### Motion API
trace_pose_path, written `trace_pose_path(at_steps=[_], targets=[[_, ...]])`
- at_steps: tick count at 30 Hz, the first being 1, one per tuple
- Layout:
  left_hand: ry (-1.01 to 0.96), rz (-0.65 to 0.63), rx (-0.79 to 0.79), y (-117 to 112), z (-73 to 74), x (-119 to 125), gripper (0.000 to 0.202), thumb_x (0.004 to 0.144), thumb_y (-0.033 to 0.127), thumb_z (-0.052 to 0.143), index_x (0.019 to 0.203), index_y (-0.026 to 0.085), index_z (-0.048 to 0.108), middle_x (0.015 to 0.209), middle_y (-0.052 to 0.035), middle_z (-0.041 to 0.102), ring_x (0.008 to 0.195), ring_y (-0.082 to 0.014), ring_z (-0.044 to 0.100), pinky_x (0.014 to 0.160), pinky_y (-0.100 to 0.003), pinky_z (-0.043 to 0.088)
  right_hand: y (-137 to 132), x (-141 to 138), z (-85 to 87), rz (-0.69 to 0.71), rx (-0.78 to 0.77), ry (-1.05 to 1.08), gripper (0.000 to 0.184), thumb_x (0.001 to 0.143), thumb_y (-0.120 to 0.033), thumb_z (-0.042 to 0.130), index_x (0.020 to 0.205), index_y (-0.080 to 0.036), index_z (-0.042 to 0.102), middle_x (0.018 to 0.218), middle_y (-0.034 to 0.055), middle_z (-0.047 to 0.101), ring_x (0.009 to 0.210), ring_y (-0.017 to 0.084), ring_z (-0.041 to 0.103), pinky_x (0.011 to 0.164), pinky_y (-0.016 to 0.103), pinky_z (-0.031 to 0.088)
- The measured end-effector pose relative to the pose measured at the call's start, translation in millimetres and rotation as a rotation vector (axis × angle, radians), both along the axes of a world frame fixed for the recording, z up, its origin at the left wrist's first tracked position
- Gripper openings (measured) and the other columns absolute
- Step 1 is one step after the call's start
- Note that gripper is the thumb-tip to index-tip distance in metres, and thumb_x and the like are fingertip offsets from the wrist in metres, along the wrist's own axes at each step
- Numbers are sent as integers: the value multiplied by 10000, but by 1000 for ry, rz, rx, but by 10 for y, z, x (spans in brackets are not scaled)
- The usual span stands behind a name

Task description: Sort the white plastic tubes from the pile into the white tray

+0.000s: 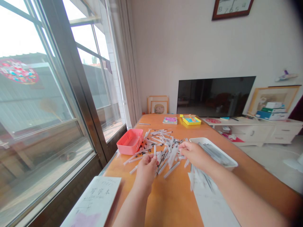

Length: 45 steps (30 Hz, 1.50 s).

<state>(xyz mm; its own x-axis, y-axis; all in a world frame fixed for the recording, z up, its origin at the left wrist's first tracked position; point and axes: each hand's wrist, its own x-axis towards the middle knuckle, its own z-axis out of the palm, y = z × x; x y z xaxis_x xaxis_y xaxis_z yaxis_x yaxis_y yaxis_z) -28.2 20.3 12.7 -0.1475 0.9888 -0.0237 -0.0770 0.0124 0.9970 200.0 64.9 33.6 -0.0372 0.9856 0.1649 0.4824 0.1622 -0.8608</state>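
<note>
My left hand (pixel 148 164) is closed around a whitish translucent pen barrel (pixel 155 150), which stands roughly upright from the fingers. At the right side of the pile, my right hand (pixel 189 149) has its thumb and fingers pinched together; what is in them, if anything, I cannot make out. Between and beyond both hands spreads a loose heap of pen barrels (pixel 171 156), with small black pieces and thin dark sticks among them. A red plastic basket (pixel 129 149) stands to the left of the heap. On the right is a white tray (pixel 233 163) holding many greyish tubes, partly behind my right forearm.
A booklet (pixel 94 198) lies at the front left, and white paper (pixel 213 208) with thin pieces on it lies under my right arm. Farther back are a pen (pixel 144 124), a purple book (pixel 169 120) and a yellow box (pixel 190 119). A window borders the table's left side.
</note>
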Motion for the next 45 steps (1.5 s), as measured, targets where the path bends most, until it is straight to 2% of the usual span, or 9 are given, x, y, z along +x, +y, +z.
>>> trace_pose_path(at_steps=[3,7,12,21,28,32,36,40,45], targets=[[-41,73,-8,13,57,-62,454,714,567,776,904,160,705,738,-37,661,581,-118,467,577,-261,339,201,-40,-78,-14,16,-211,162,843,-215,581,936,-204,713,777,13,725,638,150,650,571,235,468],[-62,145,-13,41,86,-136,490,672,591,807,889,161,712,774,-57,689,605,-125,491,589,-266,346,442,-209,-140,-12,5,-337,141,815,-195,606,878,-210,731,688,-11,697,615,142,615,558,223,395],[-52,178,-34,81,30,-193,516,661,628,791,890,172,714,814,-62,702,620,-133,501,600,-274,345,668,-546,-126,14,15,-488,107,769,-196,651,804,-226,748,762,2,729,736,166,634,617,241,370],[-56,188,-86,109,-7,-221,510,700,624,752,921,168,705,844,-66,696,647,-137,486,611,-272,329,938,-973,-66,131,-47,-721,72,758,-242,715,744,-224,783,812,67,763,790,219,682,664,281,416],[-123,161,-22,162,-115,-238,474,712,571,774,922,150,720,801,-52,669,721,-162,540,705,-294,399,1075,-1252,-124,84,-81,-815,227,714,-301,755,902,-185,809,1025,178,771,1017,338,704,824,376,495],[-149,141,-24,152,-121,-243,427,757,520,760,949,141,716,812,-52,669,717,-151,533,712,-289,404,1065,-1330,-187,81,-82,-783,198,672,-207,762,864,-167,792,1037,185,766,1024,331,698,843,374,481],[-116,130,-19,120,-93,-221,404,787,525,739,939,152,709,815,-52,667,715,-154,525,716,-292,401,1016,-1301,-162,88,-51,-642,118,665,-182,736,780,-206,736,916,89,761,926,253,679,775,312,454],[-101,97,9,84,-60,-172,377,797,514,728,923,159,707,807,-43,657,713,-155,517,716,-287,392,875,-1156,-37,96,-2,-400,70,709,-210,662,778,-199,660,801,19,705,811,182,633,688,256,433],[-90,10,41,32,-37,-63,310,800,472,716,883,173,699,795,-36,661,718,-162,537,699,-274,374,461,-792,219,132,-10,-99,124,790,-283,578,879,-204,616,692,-22,642,620,139,588,565,235,446]])
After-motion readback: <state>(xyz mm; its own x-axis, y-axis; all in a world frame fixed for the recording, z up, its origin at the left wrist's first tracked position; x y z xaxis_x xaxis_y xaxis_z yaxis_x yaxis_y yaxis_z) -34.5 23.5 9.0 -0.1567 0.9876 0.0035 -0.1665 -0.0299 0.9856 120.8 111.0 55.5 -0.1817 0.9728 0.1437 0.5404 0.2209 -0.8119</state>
